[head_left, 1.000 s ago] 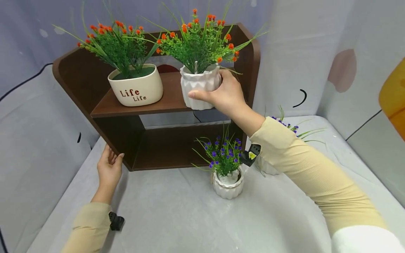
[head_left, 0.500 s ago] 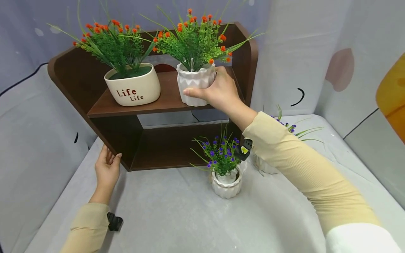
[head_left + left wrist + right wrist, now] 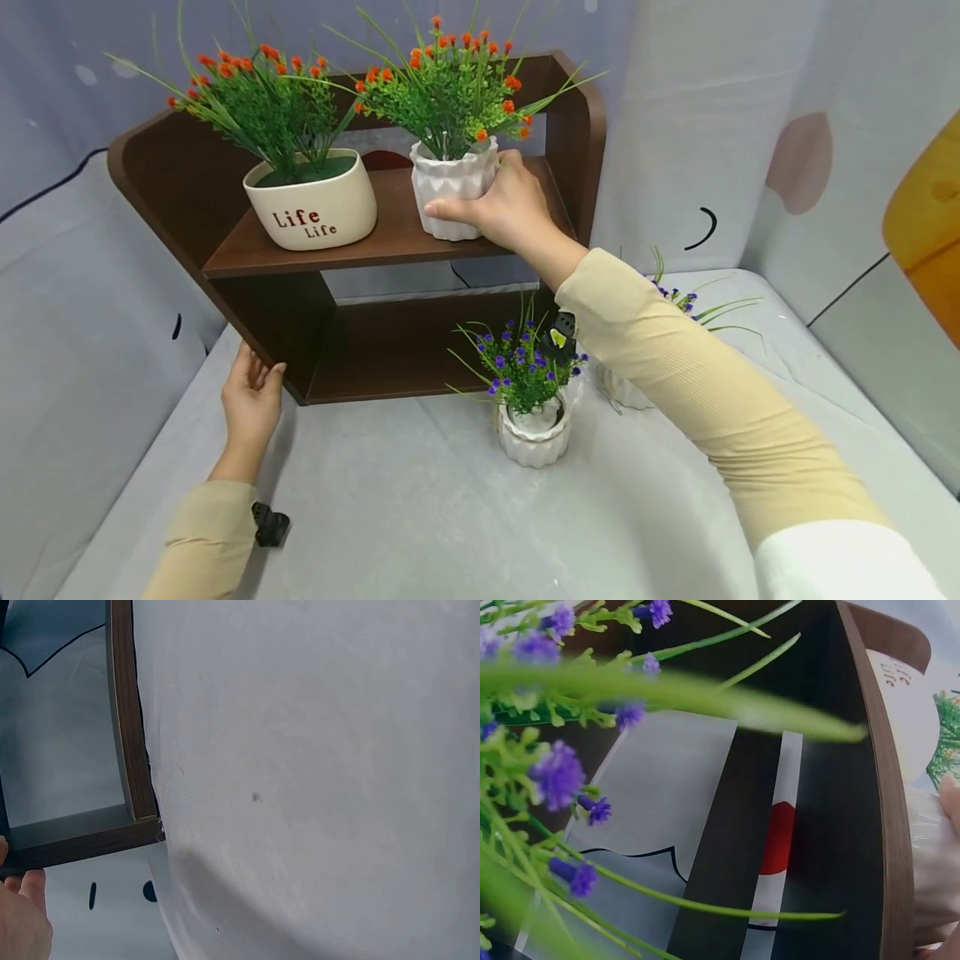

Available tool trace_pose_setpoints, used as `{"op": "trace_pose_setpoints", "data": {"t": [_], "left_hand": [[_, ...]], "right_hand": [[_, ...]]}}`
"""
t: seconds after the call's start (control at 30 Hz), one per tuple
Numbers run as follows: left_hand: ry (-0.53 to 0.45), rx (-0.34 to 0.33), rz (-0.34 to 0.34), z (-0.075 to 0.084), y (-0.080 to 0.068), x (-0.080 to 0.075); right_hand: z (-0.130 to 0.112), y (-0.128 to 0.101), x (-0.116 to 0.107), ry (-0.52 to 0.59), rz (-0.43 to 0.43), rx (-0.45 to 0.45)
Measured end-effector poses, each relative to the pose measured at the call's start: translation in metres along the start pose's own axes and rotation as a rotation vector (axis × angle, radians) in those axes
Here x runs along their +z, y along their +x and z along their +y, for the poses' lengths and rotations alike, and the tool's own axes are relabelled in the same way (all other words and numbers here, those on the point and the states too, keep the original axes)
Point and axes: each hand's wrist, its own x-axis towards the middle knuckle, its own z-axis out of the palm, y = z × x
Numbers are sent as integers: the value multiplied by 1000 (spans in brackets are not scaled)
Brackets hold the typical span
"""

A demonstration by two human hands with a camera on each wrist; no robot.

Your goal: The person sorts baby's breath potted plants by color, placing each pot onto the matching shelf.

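Right hand [image 3: 510,208] grasping white ribbed pot [image 3: 452,185] from its right side, pot upright on upper shelf [image 3: 390,242]. Left hand [image 3: 251,400] relaxed, fingers flat against shelf's lower left corner.

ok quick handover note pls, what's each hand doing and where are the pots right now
Right hand: grips the ribbed white pot of orange flowers, which sits on the upper board of the brown shelf, right of the cream "Life" pot.
Left hand: fingers straight, resting against the shelf's lower left corner, holding nothing.
On the table: a white pot of purple flowers in front of the shelf; a second purple-flowered pot mostly hidden behind the right arm.
Done: two orange-flowered pots on the upper board.
Left: release the ribbed pot; probably shelve the purple ones, since the lower board looks free.
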Motion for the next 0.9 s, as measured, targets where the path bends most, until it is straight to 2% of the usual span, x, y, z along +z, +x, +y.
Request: {"op": "trace_pose_setpoints", "data": {"t": [0.23,0.6,0.9], "left_hand": [[24,-29,-8,-3,1,0],[27,-8,-5,-5,4,-1],[6,-10,-7,-4,4,0]], "right_hand": [[0,5,3,-30,0,15],[-1,5,4,-51,8,-1],[-1,4,0,-85,-20,-25]]}}
